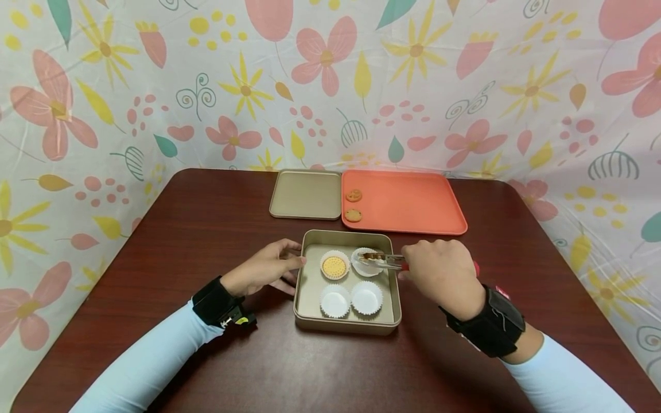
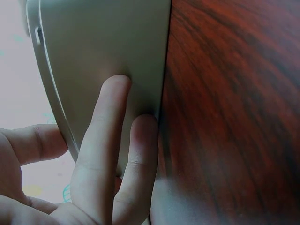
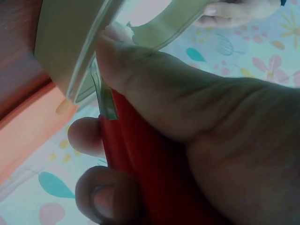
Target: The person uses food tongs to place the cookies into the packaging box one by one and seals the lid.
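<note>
A square gold tin (image 1: 347, 327) holds several white paper baking cups, one of them with a round yellow biscuit (image 1: 334, 267). My left hand (image 1: 271, 265) touches the tin's left side; in the left wrist view two fairly straight fingers (image 2: 105, 126) press its outer wall. My right hand (image 1: 441, 275) grips metal tongs with red handles (image 3: 140, 154). The tongs' tips are over the far right paper cup (image 1: 360, 265), with a small brown piece (image 1: 373, 256) at them, too small to identify. The two near cups (image 1: 334, 301) show only white paper.
Behind the tin, a coral tray (image 1: 408, 201) carries two round cookies (image 1: 353, 195) near its left edge. A flat gold lid or tray (image 1: 307, 195) lies beside it on the left. All stand on a dark wooden table (image 1: 217, 344), with a flowered cloth (image 1: 320, 103) behind.
</note>
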The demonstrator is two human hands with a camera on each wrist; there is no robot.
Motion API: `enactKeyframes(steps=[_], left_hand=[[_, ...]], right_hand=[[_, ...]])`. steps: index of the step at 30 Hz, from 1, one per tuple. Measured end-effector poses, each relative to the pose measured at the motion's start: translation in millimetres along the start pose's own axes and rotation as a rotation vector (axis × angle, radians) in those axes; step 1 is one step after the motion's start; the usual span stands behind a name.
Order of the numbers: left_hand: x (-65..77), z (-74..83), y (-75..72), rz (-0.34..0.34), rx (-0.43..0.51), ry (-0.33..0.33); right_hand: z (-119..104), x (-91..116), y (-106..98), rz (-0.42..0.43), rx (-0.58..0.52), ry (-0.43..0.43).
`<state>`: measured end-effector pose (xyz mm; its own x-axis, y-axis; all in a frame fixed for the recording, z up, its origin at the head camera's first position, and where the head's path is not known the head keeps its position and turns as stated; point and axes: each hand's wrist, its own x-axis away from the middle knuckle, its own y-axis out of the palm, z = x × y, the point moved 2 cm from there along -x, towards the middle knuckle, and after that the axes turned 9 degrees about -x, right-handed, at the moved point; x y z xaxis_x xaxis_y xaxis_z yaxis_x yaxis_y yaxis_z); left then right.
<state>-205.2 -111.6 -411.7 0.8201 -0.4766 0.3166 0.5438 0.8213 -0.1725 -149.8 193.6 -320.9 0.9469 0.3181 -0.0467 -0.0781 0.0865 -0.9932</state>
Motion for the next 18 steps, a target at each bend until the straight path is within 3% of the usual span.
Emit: enactKeyframes(steps=[7,18], left_hand=[[-0.3,-0.3,-0.4,0.007,-0.004,-0.002],[-0.6,-1.1,-0.2,0.000,0.003,0.001]], right_hand=[[2,1,-6,-0.047,-0.049,0.038],[5,9,-18,0.063,-0.049,0.022]])
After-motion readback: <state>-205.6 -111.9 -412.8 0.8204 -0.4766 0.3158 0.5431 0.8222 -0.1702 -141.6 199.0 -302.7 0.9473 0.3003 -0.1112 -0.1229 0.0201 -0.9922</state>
